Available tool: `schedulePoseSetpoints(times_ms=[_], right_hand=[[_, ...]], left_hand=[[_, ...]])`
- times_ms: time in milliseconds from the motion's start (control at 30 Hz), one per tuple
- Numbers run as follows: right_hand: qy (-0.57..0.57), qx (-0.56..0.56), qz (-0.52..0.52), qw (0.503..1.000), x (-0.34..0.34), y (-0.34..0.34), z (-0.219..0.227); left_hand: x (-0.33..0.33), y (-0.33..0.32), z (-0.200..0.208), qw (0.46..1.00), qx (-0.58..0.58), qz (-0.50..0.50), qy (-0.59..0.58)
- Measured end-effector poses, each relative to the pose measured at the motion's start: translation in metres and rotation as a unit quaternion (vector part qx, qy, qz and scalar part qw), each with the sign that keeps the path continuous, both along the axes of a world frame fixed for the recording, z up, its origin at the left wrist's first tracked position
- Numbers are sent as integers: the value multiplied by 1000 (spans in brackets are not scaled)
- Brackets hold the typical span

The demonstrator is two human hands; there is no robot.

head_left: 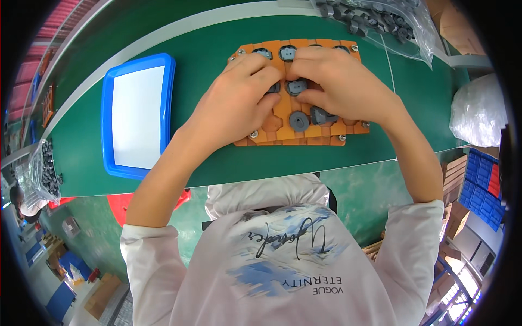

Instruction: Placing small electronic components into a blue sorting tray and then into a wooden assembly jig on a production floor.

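An orange fixture block with shaped pockets and corner screws lies on the green table under both hands. My left hand is curled over its left side, thumb and fingers closed on a small dark grey part, mostly hidden by the fingers. My right hand pinches a grey plastic part in the middle row between thumb and forefinger. Beyond the fingers, a similar grey part sits in the far row. Nearer me are a round grey piece and a dark grey block-like piece.
To the left lies a blue-rimmed tray with a white inside. A clear bag of dark grey parts is at the far right, another bag at the left table end. White wrapped bundle stands right of the table.
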State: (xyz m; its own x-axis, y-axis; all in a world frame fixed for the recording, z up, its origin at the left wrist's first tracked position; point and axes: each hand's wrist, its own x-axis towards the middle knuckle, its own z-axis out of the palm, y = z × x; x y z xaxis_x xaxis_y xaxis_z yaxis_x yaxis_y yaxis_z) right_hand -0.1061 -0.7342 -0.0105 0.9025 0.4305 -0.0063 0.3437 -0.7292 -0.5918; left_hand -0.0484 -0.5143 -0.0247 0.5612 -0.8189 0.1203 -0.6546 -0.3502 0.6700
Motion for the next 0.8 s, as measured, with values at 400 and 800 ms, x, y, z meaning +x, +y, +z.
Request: schedulePoseSetpoints(times_ms=[400, 800], right_hand=[[-14, -50, -13, 999, 3, -1, 7], [30, -167, -1, 985, 2, -10, 19]], left_hand=[[5, -1, 3, 995, 4, -29, -99], [14, -21, -1, 977, 29, -116, -179]])
